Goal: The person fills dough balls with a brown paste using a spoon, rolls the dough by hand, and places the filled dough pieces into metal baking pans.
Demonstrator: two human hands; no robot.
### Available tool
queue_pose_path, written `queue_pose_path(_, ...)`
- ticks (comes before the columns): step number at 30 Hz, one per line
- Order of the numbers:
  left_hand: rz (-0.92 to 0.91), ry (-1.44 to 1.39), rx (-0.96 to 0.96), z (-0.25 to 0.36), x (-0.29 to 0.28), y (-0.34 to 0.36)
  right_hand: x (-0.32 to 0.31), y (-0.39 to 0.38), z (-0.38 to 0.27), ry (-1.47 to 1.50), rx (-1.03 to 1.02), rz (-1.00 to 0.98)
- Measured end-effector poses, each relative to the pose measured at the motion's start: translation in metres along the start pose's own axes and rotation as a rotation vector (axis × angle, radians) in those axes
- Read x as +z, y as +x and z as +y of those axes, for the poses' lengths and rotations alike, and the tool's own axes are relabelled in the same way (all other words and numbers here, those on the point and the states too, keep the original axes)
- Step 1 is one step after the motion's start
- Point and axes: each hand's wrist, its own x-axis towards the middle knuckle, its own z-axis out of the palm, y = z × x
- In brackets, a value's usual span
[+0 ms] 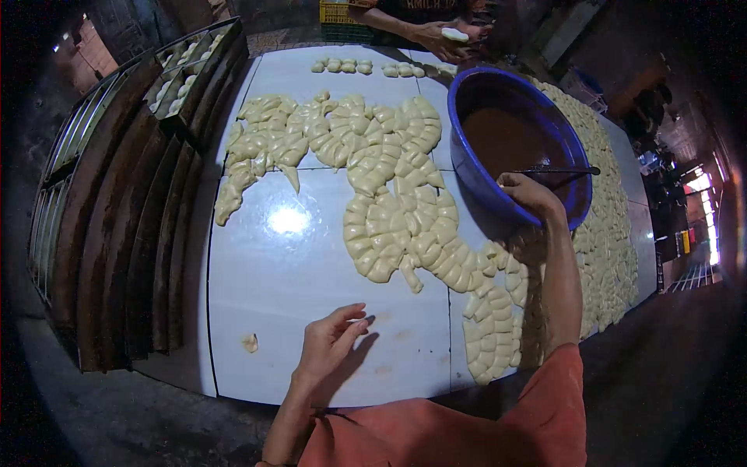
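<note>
My left hand (331,342) is above the near part of the white tiled table, thumb and fingers pinched together. A small dark piece (370,319), too small to make out, sticks out at the fingertips. My right arm reaches over the near rim of a large blue tub (480,177) that contains a brown paste (510,140). Inside that rim my right hand (533,194) has its fingers curled; what they hold is hidden. Beside them a dark flat stick (556,170) lies across the tub. Pale dough pieces (389,226), pressed close together, cover the table's middle.
More dough pieces (607,233) spread right of the tub. Small dough rolls (342,66) line the far edge. Dark metal trays (117,226) stand stacked at the left, some holding dough. Across the table another person's hands (447,37) hold a piece of dough. A dough scrap (250,342) lies near left.
</note>
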Motion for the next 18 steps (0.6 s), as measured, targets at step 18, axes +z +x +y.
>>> queue_pose_path(18, -0.123, -0.924, -0.102, 0.052, 0.025, 0.043, 0.237, -0.097, -0.186, 1.494, -0.307, 0.044)
